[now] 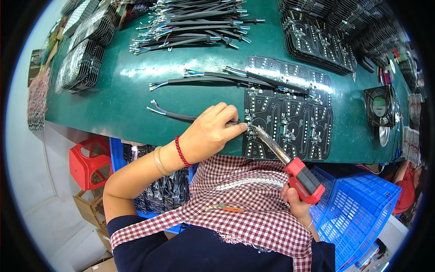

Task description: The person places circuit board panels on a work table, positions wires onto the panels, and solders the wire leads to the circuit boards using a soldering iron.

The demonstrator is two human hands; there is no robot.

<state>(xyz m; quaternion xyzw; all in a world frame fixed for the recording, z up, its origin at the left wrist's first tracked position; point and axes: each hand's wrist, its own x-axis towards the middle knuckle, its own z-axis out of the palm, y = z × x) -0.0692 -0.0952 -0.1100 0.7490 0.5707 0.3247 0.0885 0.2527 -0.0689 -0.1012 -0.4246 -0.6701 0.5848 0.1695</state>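
Observation:
My left hand [213, 129] is closed on a black-sleeved cable [176, 116]. Coloured wires fan out of the cable's left end, while its right end meets the near-left part of a black circuit board panel [297, 111]. In my right hand [297, 206] is a red and black soldering iron [304, 179], slanting up to the left. Its tip comes down at the board beside my left fingertips; whether it touches a wire is too small to tell. Two or more similar cables [199, 81] lie across the panel's far half.
A pile of sleeved cables [195, 25] covers the far middle of the green table [113, 99]. Stacked boards stand far right [317, 41] and left [81, 63]. A black fan [379, 106] stands at right. Below are blue crates [358, 213] and a red stool [88, 163].

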